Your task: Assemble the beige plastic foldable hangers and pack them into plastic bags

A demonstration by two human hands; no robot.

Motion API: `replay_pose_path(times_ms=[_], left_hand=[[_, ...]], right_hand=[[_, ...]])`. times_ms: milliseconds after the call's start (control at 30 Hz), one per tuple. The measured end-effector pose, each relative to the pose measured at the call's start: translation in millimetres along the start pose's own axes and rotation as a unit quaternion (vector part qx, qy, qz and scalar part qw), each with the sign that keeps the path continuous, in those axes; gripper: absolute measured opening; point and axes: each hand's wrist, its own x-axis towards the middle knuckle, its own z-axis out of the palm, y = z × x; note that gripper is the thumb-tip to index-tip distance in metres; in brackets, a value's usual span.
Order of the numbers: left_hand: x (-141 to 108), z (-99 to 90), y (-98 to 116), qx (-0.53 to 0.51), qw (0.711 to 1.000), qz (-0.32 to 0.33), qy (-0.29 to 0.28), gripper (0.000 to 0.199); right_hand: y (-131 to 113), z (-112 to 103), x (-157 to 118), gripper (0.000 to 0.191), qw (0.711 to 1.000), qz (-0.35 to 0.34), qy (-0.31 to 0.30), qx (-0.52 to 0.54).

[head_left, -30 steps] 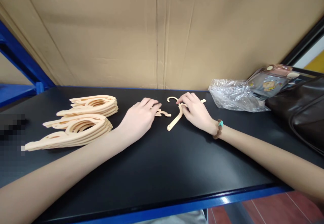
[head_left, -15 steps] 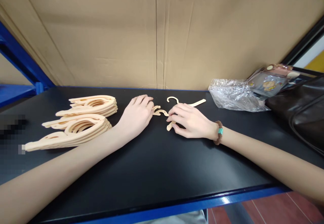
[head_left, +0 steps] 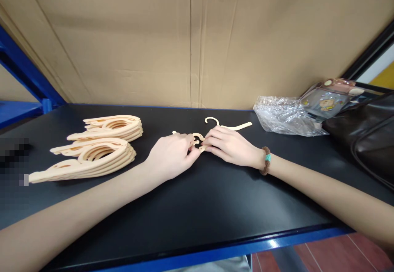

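Observation:
My left hand [head_left: 172, 155] has its fingers closed on a cream plastic hanger piece, of which a curved part [head_left: 198, 135] shows between my two hands. My right hand [head_left: 230, 145] pinches the near end [head_left: 202, 149] of a hanger piece with thumb and fingers. Beyond the right hand a cream hook [head_left: 212, 119] and a slim hanger arm [head_left: 238, 127] stick out; my fingers cover where they join. Whether all these pieces belong to one hanger I cannot tell.
Left on the black table [head_left: 197, 206] lie two stacks of cream hangers, a far stack [head_left: 123, 131] and a near stack [head_left: 92, 167]. Crumpled clear plastic [head_left: 283, 116] and a dark leather bag [head_left: 366, 128] are at the right. Cardboard [head_left: 138, 50] stands behind.
My left hand has moved right and toward me, its fingers now closed beside my right fingertips. The pieces between the hands have turned; the far hook has shifted slightly right.

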Motion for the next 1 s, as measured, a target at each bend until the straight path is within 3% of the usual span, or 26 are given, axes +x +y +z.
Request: replay_pose_path(times_ms=[133, 300, 400, 1000], left_hand=[[0.8, -2.0, 0.2, -0.007, 0.999, -0.010, -0.040, 0.026], [-2.4, -2.7, 3.2, 0.013, 1.000, 0.021, -0.015, 0.024], [-3.9, -0.8, 3.5, 0.020, 0.999, 0.032, -0.004, 0.034], [1.0, -1.0, 0.1, 0.000, 0.999, 0.034, -0.037, 0.035]], right_hand=[[0.6, 1.9, 0.5, 0.027, 1.000, 0.001, 0.009, -0.020], [0.0, 1.5, -0.6, 0.028, 0.999, 0.002, 0.010, -0.040], [-0.4, 0.7, -1.2, 0.029, 0.999, 0.001, 0.011, -0.046], [-1.5, -0.6, -1.0, 0.028, 0.997, -0.005, 0.022, -0.072]])
